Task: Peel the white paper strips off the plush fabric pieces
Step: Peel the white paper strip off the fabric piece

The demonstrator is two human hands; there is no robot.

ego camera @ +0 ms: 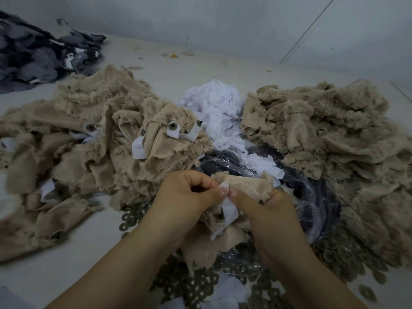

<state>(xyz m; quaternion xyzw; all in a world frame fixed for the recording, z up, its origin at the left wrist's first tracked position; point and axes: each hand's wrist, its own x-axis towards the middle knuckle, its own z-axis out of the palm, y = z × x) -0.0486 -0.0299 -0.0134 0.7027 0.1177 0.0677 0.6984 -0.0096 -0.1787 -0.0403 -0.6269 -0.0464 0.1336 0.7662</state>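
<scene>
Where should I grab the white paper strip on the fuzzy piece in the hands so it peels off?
Probably pinch the white paper strip at its loose top corner, coming from above, where the left hand already pinches it. That end has lifted off the plush piece, which the right hand grips; lower down it looks stuck.

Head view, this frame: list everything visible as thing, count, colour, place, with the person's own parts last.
held plush piece: one, beige, centre, gripped in both hands
white paper strip: one, white, on the held piece, pinched at its top end
left plush pile: one heap, beige, left, several strips and stud eyes showing
right plush pile: one heap, beige, right
peeled paper heap: one, white, centre back between the piles
washers: many, olive-brown rings, scattered near the hands
plastic bag: one, clear over dark contents, behind the hands
grey fabric pile: one, dark grey, far left back
table: one, off-white
left hand: pinches the strip
right hand: grips the held piece
</scene>
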